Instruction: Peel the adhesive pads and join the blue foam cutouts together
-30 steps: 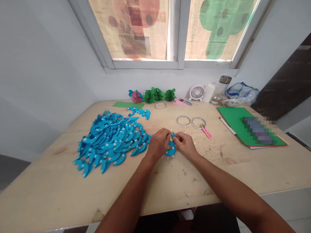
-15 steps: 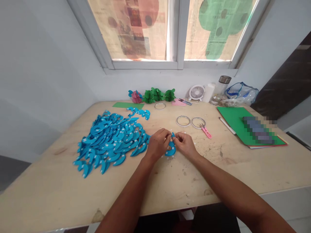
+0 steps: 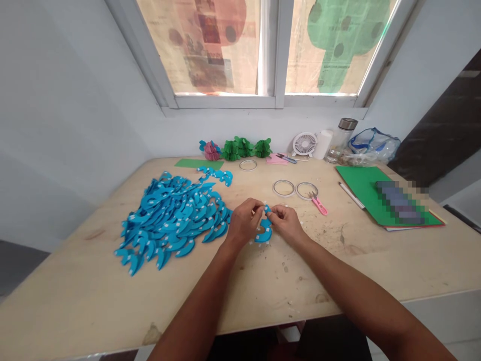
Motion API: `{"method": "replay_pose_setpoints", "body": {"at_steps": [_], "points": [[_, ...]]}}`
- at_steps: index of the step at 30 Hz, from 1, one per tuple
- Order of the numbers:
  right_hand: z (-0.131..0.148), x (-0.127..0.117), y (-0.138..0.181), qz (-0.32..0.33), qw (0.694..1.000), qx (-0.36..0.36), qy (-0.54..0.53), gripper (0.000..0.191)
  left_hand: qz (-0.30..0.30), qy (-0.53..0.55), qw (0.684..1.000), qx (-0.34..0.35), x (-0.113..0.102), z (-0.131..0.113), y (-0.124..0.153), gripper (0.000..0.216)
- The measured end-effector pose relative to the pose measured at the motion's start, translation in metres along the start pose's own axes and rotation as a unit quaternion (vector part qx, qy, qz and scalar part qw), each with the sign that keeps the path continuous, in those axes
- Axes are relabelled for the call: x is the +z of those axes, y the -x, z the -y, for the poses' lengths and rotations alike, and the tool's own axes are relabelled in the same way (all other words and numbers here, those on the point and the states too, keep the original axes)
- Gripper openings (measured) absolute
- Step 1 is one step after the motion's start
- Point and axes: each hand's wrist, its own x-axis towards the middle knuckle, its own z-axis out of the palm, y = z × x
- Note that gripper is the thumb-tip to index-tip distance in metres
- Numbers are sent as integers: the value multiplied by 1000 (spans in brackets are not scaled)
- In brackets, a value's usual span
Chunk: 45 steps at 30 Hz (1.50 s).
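A curved blue paper piece (image 3: 266, 233) with small white squares of tape lies at the table's middle, between my two hands. My right hand (image 3: 288, 225) pinches its upper end between thumb and fingers. On the other side my left hand (image 3: 245, 221) has thumb and forefinger pressed together close to that same end; what they hold is too small to make out. Small white scraps lie around the piece. Just left of my left hand spreads a large heap of blue paper crescents (image 3: 176, 215), many bearing white tape squares.
Two tape rolls (image 3: 283, 188) and pink snips (image 3: 319, 204) lie beyond my right hand. Green folded-paper figures (image 3: 243, 148), a small fan (image 3: 304, 144) and a glass bottle (image 3: 340, 140) line the wall. Green sheets (image 3: 363, 193) lie at right beside a pen (image 3: 351, 194).
My left fingers have shifted very slightly away from the blue piece, showing a little more of it. My right hand keeps its pinch in almost the same place.
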Motion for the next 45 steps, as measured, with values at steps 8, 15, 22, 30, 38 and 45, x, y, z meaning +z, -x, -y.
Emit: {"method": "replay_pose_setpoints", "body": {"at_steps": [8,15,22,30,38,45], "points": [[-3,-1,-2,-9,1000,15,-22,24,6,-8,999,48,0,1,0,13],[-3,-1,-1,4,1000,1,2,24,6,-39,997,71,1,1,-1,18],[-2,0,0,10,1000,-4,2,21,3,-87,993,83,-2,-5,-1,17],[4,0,2,9,1000,1,-30,22,-27,-6,1000,-14,1,0,-1,13],[-2,0,-3,-27,996,39,-79,28,-15,11,993,-118,0,6,-2,15],[0,-2,-4,-43,988,67,-131,26,-35,51,988,-144,-3,10,-4,18]]}}
